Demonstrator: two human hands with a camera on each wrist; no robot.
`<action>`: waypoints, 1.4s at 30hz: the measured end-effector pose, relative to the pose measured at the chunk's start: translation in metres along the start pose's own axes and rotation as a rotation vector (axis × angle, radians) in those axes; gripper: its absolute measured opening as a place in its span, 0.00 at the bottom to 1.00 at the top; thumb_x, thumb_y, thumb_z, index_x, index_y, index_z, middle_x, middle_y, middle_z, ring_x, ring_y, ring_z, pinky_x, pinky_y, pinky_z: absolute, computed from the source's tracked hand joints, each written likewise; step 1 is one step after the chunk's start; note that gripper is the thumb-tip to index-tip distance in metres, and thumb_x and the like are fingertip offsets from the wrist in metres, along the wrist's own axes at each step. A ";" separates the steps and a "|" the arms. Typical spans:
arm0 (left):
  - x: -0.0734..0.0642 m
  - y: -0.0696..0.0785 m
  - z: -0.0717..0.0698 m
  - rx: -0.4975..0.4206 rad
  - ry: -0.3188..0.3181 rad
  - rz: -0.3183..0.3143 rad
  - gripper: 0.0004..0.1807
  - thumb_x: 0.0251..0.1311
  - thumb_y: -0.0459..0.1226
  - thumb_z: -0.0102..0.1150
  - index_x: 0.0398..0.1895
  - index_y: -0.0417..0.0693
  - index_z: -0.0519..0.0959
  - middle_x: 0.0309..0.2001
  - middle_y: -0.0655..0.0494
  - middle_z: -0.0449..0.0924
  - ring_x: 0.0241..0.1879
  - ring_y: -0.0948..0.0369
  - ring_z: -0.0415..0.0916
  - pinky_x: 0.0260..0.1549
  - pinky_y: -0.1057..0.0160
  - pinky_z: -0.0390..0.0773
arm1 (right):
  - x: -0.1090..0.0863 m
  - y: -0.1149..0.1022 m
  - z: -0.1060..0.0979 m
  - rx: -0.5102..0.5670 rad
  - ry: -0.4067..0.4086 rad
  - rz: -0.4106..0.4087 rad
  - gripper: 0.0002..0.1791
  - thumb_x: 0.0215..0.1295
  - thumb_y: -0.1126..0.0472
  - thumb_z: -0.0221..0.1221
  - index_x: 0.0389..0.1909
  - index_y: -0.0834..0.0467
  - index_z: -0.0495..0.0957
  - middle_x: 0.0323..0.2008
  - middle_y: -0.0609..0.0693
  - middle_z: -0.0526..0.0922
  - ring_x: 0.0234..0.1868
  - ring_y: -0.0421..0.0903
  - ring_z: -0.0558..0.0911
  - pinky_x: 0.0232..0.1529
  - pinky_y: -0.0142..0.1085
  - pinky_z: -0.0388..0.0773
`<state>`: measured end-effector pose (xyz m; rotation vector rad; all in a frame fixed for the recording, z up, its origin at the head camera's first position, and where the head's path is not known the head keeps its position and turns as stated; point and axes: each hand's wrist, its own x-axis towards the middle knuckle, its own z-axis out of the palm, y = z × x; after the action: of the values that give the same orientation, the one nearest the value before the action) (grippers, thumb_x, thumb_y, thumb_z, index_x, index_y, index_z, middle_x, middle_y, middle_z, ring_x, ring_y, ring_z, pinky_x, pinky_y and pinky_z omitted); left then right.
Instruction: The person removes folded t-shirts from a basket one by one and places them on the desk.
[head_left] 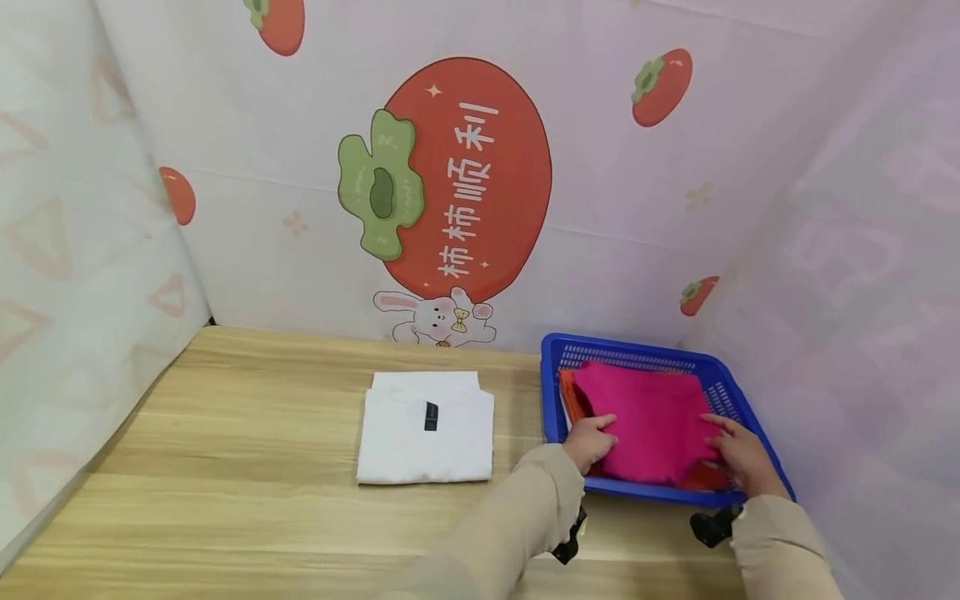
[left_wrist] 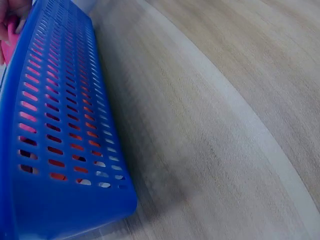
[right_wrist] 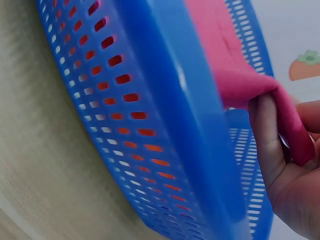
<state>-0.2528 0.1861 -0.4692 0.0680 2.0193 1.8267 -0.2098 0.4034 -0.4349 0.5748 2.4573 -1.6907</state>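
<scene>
A bright pink folded cloth point(head_left: 652, 421) lies on top inside the blue plastic basket point(head_left: 551, 392). My left hand point(head_left: 591, 440) grips the cloth's left edge; in the left wrist view only a bit of that hand and some pink shows past the basket wall point(left_wrist: 55, 125). On the opposite side my right hand point(head_left: 744, 454) pinches the right edge, and the right wrist view has the pink fabric point(right_wrist: 245, 87) bent between thumb and fingers. Orange cloth point(head_left: 573, 400) peeks out beneath the pink one. How many pieces lie under it is hidden.
A folded white shirt point(head_left: 427, 437) with a dark neck label lies on the wooden table point(head_left: 247, 467), left of the basket. Printed fabric hangs point(head_left: 600, 183) behind the table and at both sides; the basket stands close to the right one.
</scene>
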 end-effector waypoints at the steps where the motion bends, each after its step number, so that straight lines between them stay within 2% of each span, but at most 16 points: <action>1: -0.001 0.000 -0.004 0.000 0.017 0.015 0.23 0.46 0.24 0.53 0.48 0.47 0.76 0.49 0.50 0.72 0.36 0.62 0.64 0.25 0.70 0.63 | -0.001 -0.001 0.002 0.025 -0.006 -0.008 0.21 0.60 0.71 0.43 0.55 0.57 0.63 0.35 0.54 0.69 0.23 0.39 0.77 0.27 0.35 0.76; 3: 0.003 -0.003 -0.008 -0.010 0.039 0.014 0.22 0.45 0.25 0.55 0.47 0.51 0.77 0.47 0.53 0.72 0.27 0.63 0.63 0.19 0.70 0.61 | -0.003 -0.003 0.005 0.075 -0.017 -0.021 0.20 0.60 0.71 0.44 0.50 0.49 0.67 0.35 0.51 0.69 0.23 0.39 0.77 0.26 0.34 0.76; 5: 0.000 0.000 -0.012 -0.015 0.049 0.011 0.23 0.46 0.24 0.54 0.47 0.52 0.77 0.45 0.54 0.73 0.18 0.64 0.59 0.14 0.70 0.58 | -0.005 -0.004 0.007 0.139 -0.029 -0.040 0.20 0.60 0.71 0.45 0.43 0.42 0.69 0.33 0.46 0.70 0.23 0.39 0.77 0.26 0.33 0.75; 8: -0.004 0.006 -0.017 -0.020 0.046 0.018 0.25 0.46 0.23 0.51 0.47 0.52 0.76 0.40 0.55 0.74 0.09 0.65 0.48 0.09 0.71 0.52 | -0.010 -0.009 0.009 0.177 -0.035 -0.070 0.20 0.60 0.71 0.45 0.43 0.41 0.68 0.30 0.40 0.72 0.22 0.39 0.77 0.24 0.32 0.75; 12: -0.007 0.014 -0.027 0.019 0.031 0.045 0.24 0.48 0.24 0.48 0.47 0.55 0.77 0.28 0.53 0.74 0.07 0.66 0.47 0.07 0.71 0.51 | -0.019 -0.018 0.012 0.233 -0.063 -0.115 0.20 0.61 0.70 0.45 0.49 0.44 0.66 0.31 0.36 0.72 0.22 0.39 0.77 0.23 0.32 0.75; 15: -0.010 0.019 -0.037 0.034 0.022 0.080 0.23 0.50 0.25 0.48 0.47 0.56 0.77 0.25 0.54 0.73 0.07 0.66 0.47 0.06 0.71 0.51 | -0.026 -0.024 0.015 0.310 -0.103 -0.156 0.21 0.61 0.69 0.47 0.53 0.47 0.64 0.34 0.33 0.72 0.27 0.38 0.77 0.27 0.32 0.75; 18: -0.013 0.022 -0.046 0.028 0.004 0.109 0.22 0.52 0.26 0.48 0.48 0.58 0.76 0.28 0.57 0.75 0.06 0.66 0.47 0.06 0.71 0.51 | -0.033 -0.027 0.018 0.362 -0.116 -0.205 0.22 0.60 0.68 0.49 0.55 0.48 0.64 0.35 0.30 0.72 0.31 0.37 0.77 0.30 0.30 0.75; 21: -0.018 0.023 -0.052 0.023 -0.020 0.128 0.22 0.53 0.27 0.49 0.48 0.59 0.76 0.32 0.58 0.75 0.06 0.66 0.48 0.06 0.71 0.53 | -0.043 -0.029 0.022 0.375 -0.095 -0.244 0.22 0.59 0.67 0.51 0.54 0.46 0.66 0.35 0.28 0.73 0.31 0.36 0.77 0.29 0.29 0.75; 24: -0.025 0.025 -0.060 0.017 -0.018 0.157 0.21 0.53 0.27 0.49 0.47 0.58 0.76 0.41 0.59 0.74 0.11 0.66 0.56 0.10 0.71 0.58 | -0.052 -0.032 0.028 0.386 -0.081 -0.272 0.22 0.59 0.66 0.52 0.52 0.43 0.68 0.35 0.29 0.74 0.29 0.37 0.77 0.27 0.30 0.75; 28: -0.035 0.029 -0.069 0.002 -0.010 0.218 0.21 0.52 0.26 0.50 0.47 0.54 0.77 0.50 0.57 0.70 0.26 0.67 0.66 0.19 0.72 0.66 | -0.065 -0.035 0.039 0.422 -0.077 -0.308 0.21 0.59 0.67 0.51 0.51 0.44 0.70 0.37 0.30 0.75 0.28 0.38 0.78 0.26 0.30 0.75; 29: -0.038 0.030 -0.071 0.003 -0.012 0.237 0.20 0.51 0.26 0.50 0.47 0.53 0.77 0.51 0.55 0.70 0.31 0.67 0.67 0.22 0.72 0.67 | -0.068 -0.035 0.042 0.436 -0.079 -0.321 0.21 0.59 0.68 0.51 0.51 0.44 0.70 0.37 0.31 0.76 0.27 0.39 0.78 0.26 0.30 0.75; 32: -0.047 0.032 -0.079 -0.004 -0.032 0.275 0.20 0.51 0.27 0.51 0.47 0.52 0.77 0.50 0.53 0.71 0.37 0.65 0.67 0.25 0.71 0.69 | -0.081 -0.037 0.049 0.488 -0.086 -0.366 0.21 0.60 0.70 0.49 0.50 0.46 0.71 0.38 0.33 0.77 0.28 0.40 0.79 0.25 0.30 0.75; 36: -0.057 0.030 -0.094 -0.009 -0.035 0.285 0.18 0.54 0.31 0.52 0.47 0.55 0.77 0.51 0.54 0.70 0.42 0.65 0.68 0.30 0.70 0.71 | -0.093 -0.038 0.061 0.552 -0.087 -0.442 0.21 0.59 0.72 0.48 0.50 0.49 0.72 0.39 0.37 0.78 0.29 0.40 0.79 0.26 0.30 0.75; 38: -0.063 0.029 -0.103 -0.014 -0.027 0.277 0.17 0.55 0.33 0.52 0.47 0.56 0.77 0.51 0.54 0.70 0.45 0.64 0.68 0.33 0.69 0.72 | -0.088 -0.029 0.065 0.557 -0.082 -0.476 0.21 0.59 0.72 0.49 0.52 0.51 0.70 0.41 0.39 0.77 0.32 0.40 0.79 0.27 0.30 0.75; 40: -0.070 0.027 -0.111 -0.026 -0.020 0.269 0.16 0.55 0.35 0.53 0.47 0.57 0.77 0.51 0.55 0.71 0.47 0.63 0.68 0.36 0.67 0.72 | -0.071 -0.007 0.067 0.583 -0.112 -0.526 0.23 0.59 0.72 0.49 0.55 0.54 0.67 0.45 0.43 0.76 0.36 0.42 0.78 0.30 0.32 0.75; 42: -0.077 0.024 -0.120 -0.029 -0.005 0.266 0.16 0.55 0.35 0.53 0.47 0.58 0.77 0.51 0.55 0.71 0.48 0.62 0.67 0.38 0.66 0.72 | -0.045 0.027 0.069 0.581 -0.109 -0.562 0.26 0.58 0.72 0.50 0.58 0.56 0.64 0.50 0.47 0.73 0.41 0.45 0.77 0.32 0.34 0.75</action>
<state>-0.2277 0.0529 -0.4187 0.3479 2.0607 2.0094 -0.1672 0.3372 -0.4715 -0.2108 2.1505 -2.5884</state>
